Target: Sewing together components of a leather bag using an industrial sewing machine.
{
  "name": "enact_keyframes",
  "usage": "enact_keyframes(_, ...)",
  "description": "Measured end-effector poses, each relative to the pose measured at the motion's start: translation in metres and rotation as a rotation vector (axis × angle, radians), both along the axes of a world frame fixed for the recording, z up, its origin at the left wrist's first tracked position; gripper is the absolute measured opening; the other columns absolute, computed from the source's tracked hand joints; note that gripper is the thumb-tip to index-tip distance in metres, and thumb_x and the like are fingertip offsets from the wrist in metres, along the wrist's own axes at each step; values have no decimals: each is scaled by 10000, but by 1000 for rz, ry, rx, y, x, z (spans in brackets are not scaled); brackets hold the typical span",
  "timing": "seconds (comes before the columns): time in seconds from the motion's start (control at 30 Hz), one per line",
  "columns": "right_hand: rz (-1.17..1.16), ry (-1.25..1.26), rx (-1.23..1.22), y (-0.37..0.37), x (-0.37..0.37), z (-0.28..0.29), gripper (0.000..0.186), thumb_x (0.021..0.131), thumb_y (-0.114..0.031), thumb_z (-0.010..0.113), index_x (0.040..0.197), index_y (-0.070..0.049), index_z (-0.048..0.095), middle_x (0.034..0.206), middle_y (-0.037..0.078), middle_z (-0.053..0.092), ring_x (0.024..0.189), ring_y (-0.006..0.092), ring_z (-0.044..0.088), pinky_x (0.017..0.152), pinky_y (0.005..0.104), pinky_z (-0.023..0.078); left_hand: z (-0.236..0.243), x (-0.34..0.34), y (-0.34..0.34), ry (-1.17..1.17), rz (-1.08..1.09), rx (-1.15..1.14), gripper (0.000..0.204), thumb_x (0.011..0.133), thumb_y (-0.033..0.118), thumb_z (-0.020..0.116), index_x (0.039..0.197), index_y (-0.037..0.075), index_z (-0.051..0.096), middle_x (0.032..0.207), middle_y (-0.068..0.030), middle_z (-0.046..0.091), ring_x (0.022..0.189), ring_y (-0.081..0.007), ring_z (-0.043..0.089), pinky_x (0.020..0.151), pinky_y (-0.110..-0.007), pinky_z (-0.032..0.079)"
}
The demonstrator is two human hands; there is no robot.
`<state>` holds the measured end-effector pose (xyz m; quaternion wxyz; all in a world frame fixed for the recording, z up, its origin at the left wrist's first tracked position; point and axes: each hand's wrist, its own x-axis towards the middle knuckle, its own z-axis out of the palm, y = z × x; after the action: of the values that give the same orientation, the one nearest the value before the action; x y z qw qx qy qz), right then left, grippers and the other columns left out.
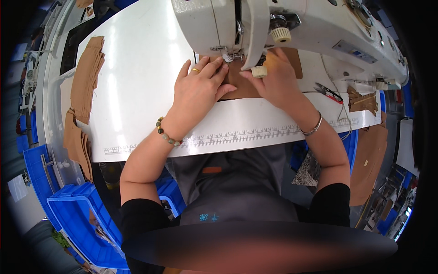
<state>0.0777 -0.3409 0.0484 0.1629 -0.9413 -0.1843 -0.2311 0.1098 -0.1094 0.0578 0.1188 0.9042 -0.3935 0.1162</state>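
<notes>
A brown flat piece (242, 89) lies under the presser foot (230, 57) of a white sewing machine (205, 20). My left hand (200, 84) rests on it just left of and in front of the foot, fingers apart and thumb out to the right. My right hand (276, 80) is on the piece to the right of the foot, its thumb stretched toward the needle area and its fingers forward, partly hidden by a cream knob (259, 71). Black-and-red thread snips (326, 92) lie right of that hand on the white table (137, 82).
Stacks of brown cut pieces (89, 77) line the table's left edge, with more pieces (77, 141) below. Small brown strips (360, 101) and a cord sit at the right. Blue bins (77, 214) stand below left; larger brown pieces (367, 160) hang at lower right.
</notes>
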Motion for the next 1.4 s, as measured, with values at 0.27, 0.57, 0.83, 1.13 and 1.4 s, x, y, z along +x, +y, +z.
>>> enact_keyframes(0.27,83,227,-242,26,-46,26,368,903,-296,716,1064,34,742,1160,183,733,1180,283,662,1149,498,403,1,0,10,-52,8,-46,397,941,341,713,1244,88,742,1297,-38,704,1303,-274,610,1106,-532,449)
enact_keyframes(0.57,242,80,-150,34,-49,19,375,868,-238,768,1150,9,739,1172,158,743,1159,290,681,1105,478,460,4,-5,13,141,-88,-100,459,911,343,737,1275,64,717,1336,-92,679,1311,-293,605,1088,-452,488)
enact_keyframes(0.83,156,90,-10,9,-11,12,259,880,-300,753,1005,-73,756,1071,126,733,1104,304,675,1065,457,476,4,-15,4,74,-49,-98,593,844,442,756,1260,21,719,1296,-103,686,1280,-302,621,1034,-422,507)
enact_keyframes(1.13,122,78,-43,10,-12,6,259,895,-327,744,1001,-94,778,1051,115,741,1153,292,654,1108,484,434,3,-15,4,58,-48,-56,581,846,444,755,1258,34,725,1294,-89,688,1279,-284,624,1027,-429,508)
enact_keyframes(1.4,104,44,-73,7,-3,-3,270,907,-334,736,976,-77,783,968,95,725,1148,286,656,1123,495,425,0,-6,1,50,-55,-72,574,864,434,744,1277,35,720,1319,-87,677,1302,-293,602,1041,-453,485)
